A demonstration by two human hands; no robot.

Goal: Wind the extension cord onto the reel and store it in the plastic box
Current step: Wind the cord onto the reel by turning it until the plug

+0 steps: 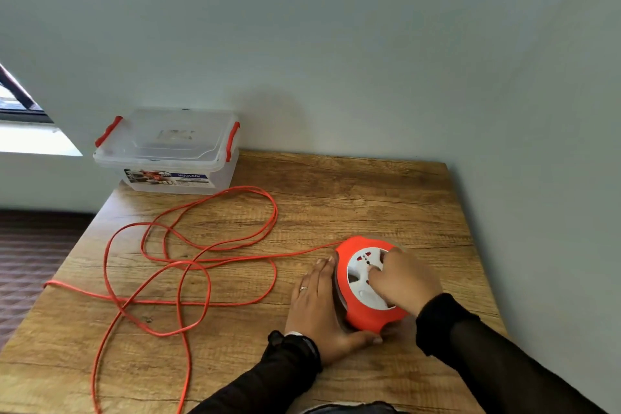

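An orange reel (364,314) with a white socket face lies flat on the wooden table (353,198), right of centre. My left hand (317,307) cups its left and near rim, thumb under the front edge. My right hand (401,279) rests on the white hub, fingers pressed into its recesses. The orange cord (208,249) runs from the reel's far side to the left and lies in loose loops across the table, with one strand going over the left edge. A clear plastic box (168,151) with red clips and its lid on stands at the far left corner.
A grey wall runs along the back and right side of the table. To the left the table ends above a dark floor (30,245), with a window (20,104) beyond. Black sleeves cover both forearms.
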